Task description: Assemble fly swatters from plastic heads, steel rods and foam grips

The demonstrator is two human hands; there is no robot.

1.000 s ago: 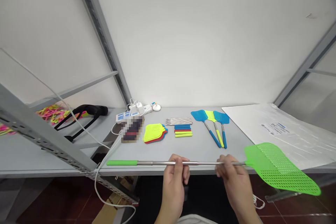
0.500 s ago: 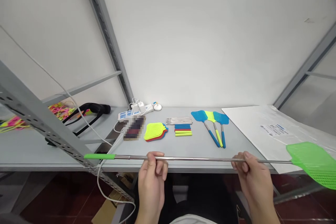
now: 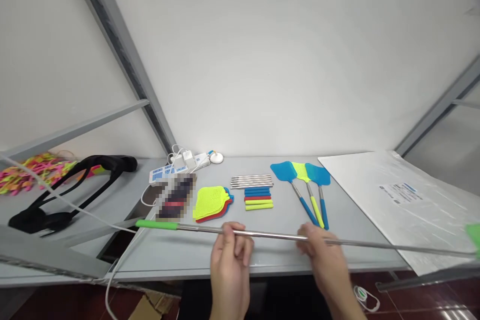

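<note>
A telescopic fly swatter (image 3: 270, 234) with a green grip stretches across the view above the shelf's front edge, its metal rod drawn out long. My left hand (image 3: 231, 260) is closed around the rod, right of the green grip. Farther along, my right hand (image 3: 318, 255) is closed on the same rod, slightly blurred. Only a piece of the green swatter head shows at the right edge. Behind the rod lie a stack of swatter heads (image 3: 211, 202), yellow on top, a row of metal rods (image 3: 252, 181), and several coloured grips (image 3: 258, 199). Three whole swatters (image 3: 302, 192) lie fanned out.
A large white package (image 3: 375, 200) covers the right of the shelf. A power strip (image 3: 167, 172) with cables and a pixelated object (image 3: 176, 200) are at left. Beyond the metal upright lie a black strap-like frame (image 3: 108, 165) and a colourful pile (image 3: 35, 172).
My right hand has moved left along the rod, closer to my left hand. The swatter has shifted right and its head is mostly out of view. The camera view has shifted.
</note>
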